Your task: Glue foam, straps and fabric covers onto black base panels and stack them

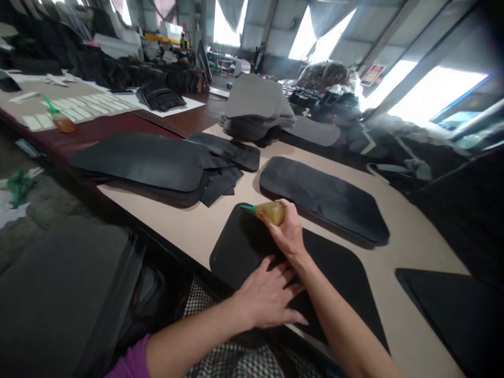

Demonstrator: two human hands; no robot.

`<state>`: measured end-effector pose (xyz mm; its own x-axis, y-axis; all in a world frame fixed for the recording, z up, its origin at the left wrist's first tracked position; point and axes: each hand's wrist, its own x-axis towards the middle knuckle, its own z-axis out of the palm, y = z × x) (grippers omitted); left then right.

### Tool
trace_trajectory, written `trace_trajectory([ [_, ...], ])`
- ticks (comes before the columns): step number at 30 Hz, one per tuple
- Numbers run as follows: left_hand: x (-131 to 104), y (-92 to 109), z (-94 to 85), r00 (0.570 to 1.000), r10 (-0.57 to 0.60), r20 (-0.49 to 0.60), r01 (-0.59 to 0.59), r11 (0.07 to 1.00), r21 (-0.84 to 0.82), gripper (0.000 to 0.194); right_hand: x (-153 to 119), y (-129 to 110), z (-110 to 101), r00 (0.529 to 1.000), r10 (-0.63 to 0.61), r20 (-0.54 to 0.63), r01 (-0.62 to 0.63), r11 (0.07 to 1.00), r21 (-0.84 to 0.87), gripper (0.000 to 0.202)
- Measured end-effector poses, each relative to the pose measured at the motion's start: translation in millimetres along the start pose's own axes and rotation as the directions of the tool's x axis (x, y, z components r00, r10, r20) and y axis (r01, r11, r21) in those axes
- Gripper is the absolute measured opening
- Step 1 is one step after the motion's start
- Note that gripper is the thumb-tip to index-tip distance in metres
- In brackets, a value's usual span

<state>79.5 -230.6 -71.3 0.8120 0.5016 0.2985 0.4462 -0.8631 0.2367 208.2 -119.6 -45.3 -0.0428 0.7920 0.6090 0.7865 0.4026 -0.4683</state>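
Note:
A black rounded panel lies flat on the pale tabletop in front of me. My left hand rests on it with the fingers spread, near its front edge. In my right hand is a yellowish squeeze bottle, tilted on its side, its green nozzle pointing left at the panel's far left corner. Whether the tip touches the panel I cannot tell. Just beyond is a second black padded panel.
Stacked black panels with small black scraps lie at the left. Grey sheets are piled at the back. Another bottle stands far left among pale strips. A dark panel lies at the right.

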Motion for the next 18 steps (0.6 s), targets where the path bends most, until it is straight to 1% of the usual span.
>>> trace_trajectory([
  [3, 0, 2, -0.3, 1.0, -0.009, -0.005, 0.009, 1.0, 0.004, 0.071, 1, 9, -9, 1.0, 0.017, -0.013, -0.017, 1.0, -0.019, 0.048],
  [5, 0, 2, 1.6, 1.0, -0.011, -0.006, 0.011, 1.0, 0.001, 0.072, -1, 17, -21, 1.0, 0.026, -0.015, -0.026, 0.999, -0.034, 0.047],
  [7, 1, 3, 4.5, 1.0, -0.008, -0.003, 0.008, 1.0, 0.003, 0.072, -5, 26, -38, 0.999, 0.039, -0.015, -0.039, 0.998, -0.056, 0.047],
  [10, 2, 3, 8.1, 1.0, -0.002, 0.006, 0.002, 1.0, 0.013, 0.071, -15, 42, -70, 0.997, 0.076, -0.024, -0.078, 0.992, -0.1, 0.047],
  [13, 3, 4, 9.0, 1.0, 0.006, 0.028, -0.006, 1.0, 0.016, 0.069, -30, 63, -106, 0.99, 0.133, -0.043, -0.139, 0.978, -0.154, 0.049],
  [18, 6, 5, 9.0, 0.999, 0.004, 0.045, -0.005, 1.0, 0.03, 0.067, -64, 103, -166, 0.962, 0.24, -0.128, -0.267, 0.922, -0.28, 0.057],
])
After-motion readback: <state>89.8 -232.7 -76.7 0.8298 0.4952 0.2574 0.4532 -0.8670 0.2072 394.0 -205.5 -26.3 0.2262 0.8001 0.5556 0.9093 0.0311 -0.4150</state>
